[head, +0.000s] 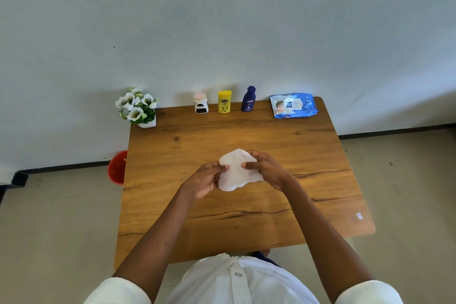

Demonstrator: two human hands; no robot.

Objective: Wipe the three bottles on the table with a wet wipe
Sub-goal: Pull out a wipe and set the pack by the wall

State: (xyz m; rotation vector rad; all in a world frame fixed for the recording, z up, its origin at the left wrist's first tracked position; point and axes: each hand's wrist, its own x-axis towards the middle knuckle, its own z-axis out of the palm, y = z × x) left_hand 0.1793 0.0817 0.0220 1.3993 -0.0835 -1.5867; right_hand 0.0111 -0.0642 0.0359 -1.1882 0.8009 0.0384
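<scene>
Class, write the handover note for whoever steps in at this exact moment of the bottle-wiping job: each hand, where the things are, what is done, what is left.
Left hand: pinches the left edge of the wet wipe, held above the table.
Right hand: pinches the wipe's right side; the wipe is spread between both hands.
Bottles: white bottle, yellow bottle and blue bottle stand upright in a row at the far edge, apart from each other. The wipes pack lies to their right.
Done: a wipe is out and in hand.
Left: no bottle is in hand; wiping of all three appears still to do.
</scene>
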